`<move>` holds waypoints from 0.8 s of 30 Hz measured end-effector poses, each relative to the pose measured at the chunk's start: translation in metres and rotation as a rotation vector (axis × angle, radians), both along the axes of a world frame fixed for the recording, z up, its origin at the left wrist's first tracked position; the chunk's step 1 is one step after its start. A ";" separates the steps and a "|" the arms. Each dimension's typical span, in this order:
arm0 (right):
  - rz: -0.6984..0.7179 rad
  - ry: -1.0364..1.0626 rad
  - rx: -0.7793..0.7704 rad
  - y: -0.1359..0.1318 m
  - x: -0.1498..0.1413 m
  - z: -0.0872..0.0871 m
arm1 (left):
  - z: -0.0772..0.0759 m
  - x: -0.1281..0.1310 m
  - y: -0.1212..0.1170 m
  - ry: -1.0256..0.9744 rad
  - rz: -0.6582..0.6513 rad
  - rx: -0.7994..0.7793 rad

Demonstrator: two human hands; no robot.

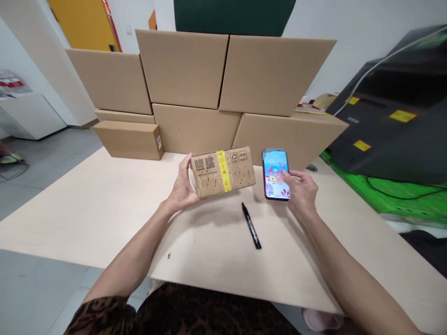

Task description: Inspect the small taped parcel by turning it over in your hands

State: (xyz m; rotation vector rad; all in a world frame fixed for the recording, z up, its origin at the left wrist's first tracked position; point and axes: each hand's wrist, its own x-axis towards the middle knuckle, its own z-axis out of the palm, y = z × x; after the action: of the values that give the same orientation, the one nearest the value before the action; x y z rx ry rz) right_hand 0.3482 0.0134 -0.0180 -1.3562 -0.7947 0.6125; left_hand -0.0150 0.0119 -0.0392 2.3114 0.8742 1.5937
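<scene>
My left hand [182,186] grips the left end of a small cardboard parcel [223,170] and holds it tilted above the table. The parcel has a yellow tape band, two QR codes and printed symbols on its face. My right hand [301,191] holds a red smartphone [275,174] with a lit, colourful screen, just right of the parcel. A black marker pen [251,225] lies on the table [104,209] below and between the two hands, untouched.
Several large cardboard boxes [195,79] are stacked along the table's far edge, with a smaller box [129,138] at the left. A black machine [394,116] with yellow labels and a green surface [384,190] stand to the right.
</scene>
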 end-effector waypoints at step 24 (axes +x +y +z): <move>0.099 -1.059 -0.594 -0.001 0.041 -0.057 | 0.005 0.003 -0.002 0.005 -0.012 0.035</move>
State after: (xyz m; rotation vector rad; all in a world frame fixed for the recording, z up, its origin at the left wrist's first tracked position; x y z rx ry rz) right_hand 0.3889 0.0123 -0.0748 -2.2381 -1.6061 0.1479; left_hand -0.0123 0.0095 -0.0347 2.3409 0.8384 1.6118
